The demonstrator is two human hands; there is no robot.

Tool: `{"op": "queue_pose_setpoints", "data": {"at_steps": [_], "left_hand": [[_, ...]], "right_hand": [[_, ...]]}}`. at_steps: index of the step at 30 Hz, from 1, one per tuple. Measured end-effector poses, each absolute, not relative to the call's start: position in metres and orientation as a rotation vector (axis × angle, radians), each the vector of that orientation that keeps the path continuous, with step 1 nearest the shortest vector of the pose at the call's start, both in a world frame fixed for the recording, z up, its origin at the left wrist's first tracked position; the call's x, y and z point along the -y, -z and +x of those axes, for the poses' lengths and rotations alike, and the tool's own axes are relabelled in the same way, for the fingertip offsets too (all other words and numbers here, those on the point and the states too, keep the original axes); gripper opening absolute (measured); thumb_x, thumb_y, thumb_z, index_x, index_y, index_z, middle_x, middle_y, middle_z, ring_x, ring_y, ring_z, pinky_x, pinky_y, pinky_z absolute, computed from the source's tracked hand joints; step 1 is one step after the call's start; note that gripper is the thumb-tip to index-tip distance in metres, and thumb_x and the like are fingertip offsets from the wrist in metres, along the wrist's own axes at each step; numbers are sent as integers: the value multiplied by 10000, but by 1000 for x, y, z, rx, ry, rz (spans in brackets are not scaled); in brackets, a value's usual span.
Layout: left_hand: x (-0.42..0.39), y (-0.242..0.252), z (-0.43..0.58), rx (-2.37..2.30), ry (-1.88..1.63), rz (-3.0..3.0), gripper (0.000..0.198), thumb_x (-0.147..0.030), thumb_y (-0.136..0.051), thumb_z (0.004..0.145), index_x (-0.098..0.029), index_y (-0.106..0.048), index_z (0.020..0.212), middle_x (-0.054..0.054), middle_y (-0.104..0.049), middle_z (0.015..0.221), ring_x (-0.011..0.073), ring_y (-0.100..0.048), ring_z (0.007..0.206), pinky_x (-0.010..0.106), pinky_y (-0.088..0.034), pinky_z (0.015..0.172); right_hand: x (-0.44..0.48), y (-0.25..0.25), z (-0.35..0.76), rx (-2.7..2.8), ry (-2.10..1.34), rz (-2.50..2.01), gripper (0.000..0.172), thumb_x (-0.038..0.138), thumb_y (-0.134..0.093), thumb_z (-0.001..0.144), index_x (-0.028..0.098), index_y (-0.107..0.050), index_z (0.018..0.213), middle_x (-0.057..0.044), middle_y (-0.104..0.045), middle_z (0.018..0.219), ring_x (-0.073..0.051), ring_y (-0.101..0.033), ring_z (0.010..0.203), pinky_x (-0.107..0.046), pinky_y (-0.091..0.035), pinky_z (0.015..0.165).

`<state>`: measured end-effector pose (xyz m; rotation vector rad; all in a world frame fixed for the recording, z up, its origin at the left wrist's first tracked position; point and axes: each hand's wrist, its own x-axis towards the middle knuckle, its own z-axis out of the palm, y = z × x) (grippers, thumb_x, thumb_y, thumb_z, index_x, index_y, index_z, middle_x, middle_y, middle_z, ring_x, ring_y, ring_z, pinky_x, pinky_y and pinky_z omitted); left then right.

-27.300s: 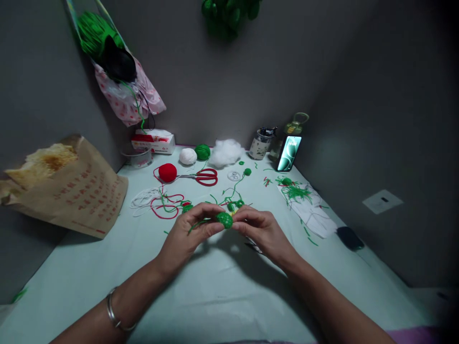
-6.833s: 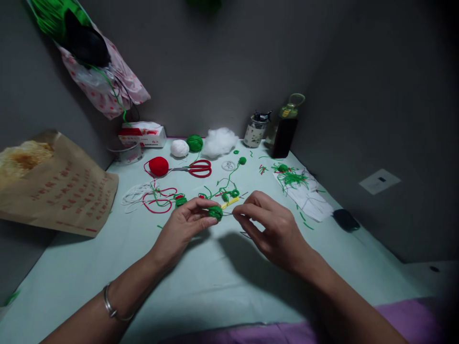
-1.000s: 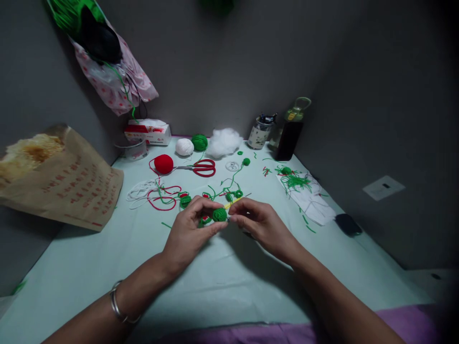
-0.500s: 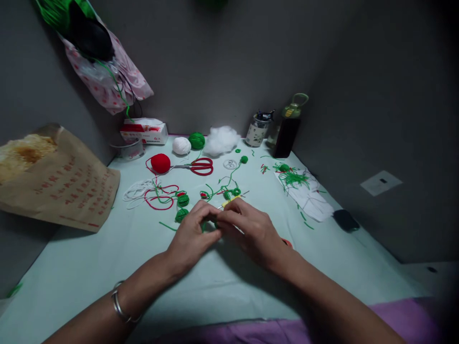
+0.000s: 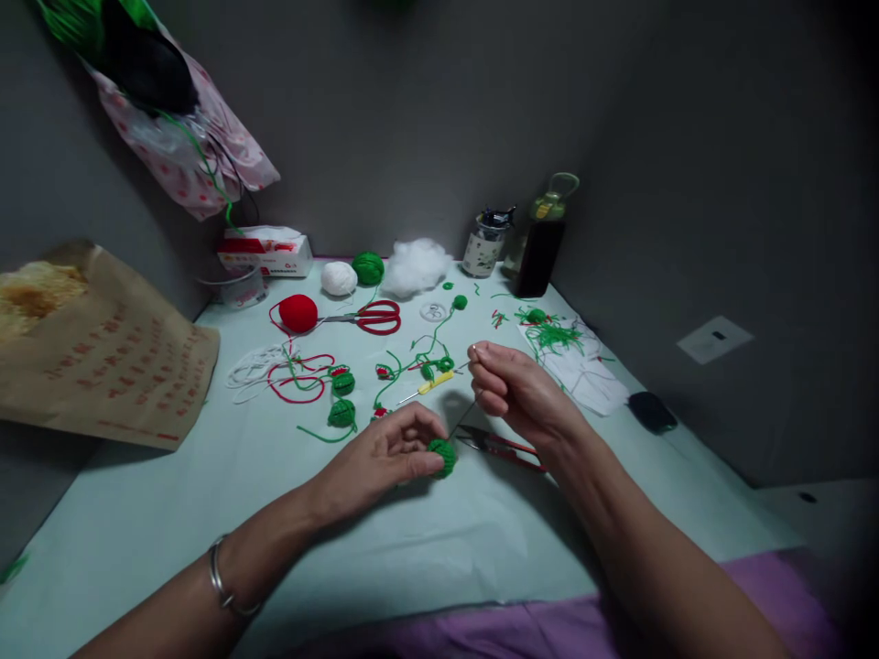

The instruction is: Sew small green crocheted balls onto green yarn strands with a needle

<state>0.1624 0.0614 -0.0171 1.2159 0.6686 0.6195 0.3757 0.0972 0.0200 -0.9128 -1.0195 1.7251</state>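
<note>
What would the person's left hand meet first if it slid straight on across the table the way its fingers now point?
The left hand, holding the small green crocheted ball, points right. First in that line are probably the red-handled snips lying on the table, though depth is hard to judge.

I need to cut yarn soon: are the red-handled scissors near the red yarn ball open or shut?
Shut: the red-handled scissors lie flat, blades together in one line.

Near table [image 5: 426, 558] bare; yarn scraps [image 5: 412, 366] crowd beyond.
</note>
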Motion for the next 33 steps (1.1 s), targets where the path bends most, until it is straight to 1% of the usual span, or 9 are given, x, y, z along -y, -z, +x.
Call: {"op": "queue_pose_setpoints", "data": {"at_steps": [5,11,15,17,19,21,24,27,33], "left_hand": [[-62,16,159,-635,-663,1205,191,-328,-708,871,-215,-588,967,1,-600,905,136,-533,824,297,-377,759],[-64,15,158,-642,-698,1078,252,-344,-658,911,-250,-630,1143,27,-651,1004,167,-597,899,315,-391,836],[-67,12,154,-744,-722,1032,229,-365,-704,869,-213,-724,1039,32,-655,983,149,-542,871,273,-372,763],[-69,12,152,-788,-758,1046,249,-370,-718,855,-219,-737,1052,28,-653,970,143,-526,846,267,-368,738],[-72,13,150,-833,-789,1098,260,-366,-723,851,-231,-743,1072,25,-659,989,142,-522,848,267,-372,739],[-74,14,149,-886,-822,1156,275,-351,-732,843,-253,-742,1099,18,-666,1021,141,-523,853,270,-381,747],[-74,15,148,-943,-858,1205,300,-324,-753,818,-285,-743,1115,14,-680,1070,149,-544,872,285,-404,769],[-73,14,150,-946,-913,1246,321,-278,-769,785,-297,-755,1106,22,-685,1128,182,-577,950,321,-438,843],[-72,15,154,-952,-943,1386,388,-210,-764,755,-296,-761,1133,50,-635,1250,240,-572,1091,391,-458,967]], "right_hand": [[-111,-8,380,926,-1755,-907,353,299,-796,752,149,-478,714,97,-358,523,-2,-314,403,-126,-236,402],[-118,5,378,1087,-1718,-1055,331,384,-739,766,168,-493,812,33,-542,664,-71,-524,519,-188,-405,515],[-111,-7,396,1644,-1050,-1437,247,392,-591,897,212,-538,1057,-45,-670,960,-153,-630,722,-269,-450,635],[-102,-19,408,2006,-687,-1635,161,342,-583,908,220,-579,1012,-28,-669,894,-156,-592,729,-266,-397,637],[-89,-27,417,2350,-567,-1753,98,299,-635,868,210,-599,891,-11,-649,802,-147,-542,689,-261,-338,610],[-77,-29,421,2596,-599,-1730,109,261,-678,828,196,-590,831,-14,-636,825,-139,-524,693,-257,-314,599],[-62,-22,423,2714,-595,-1573,35,208,-577,907,188,-591,882,-40,-610,924,-142,-530,767,-258,-331,634],[-57,-13,424,2654,-596,-1511,199,175,-405,994,177,-583,905,-49,-586,904,-137,-507,744,-271,-348,660],[-61,-21,414,2189,-1075,-1352,364,413,-343,1055,168,-603,987,-36,-603,846,-131,-520,723,-258,-413,688]]}}
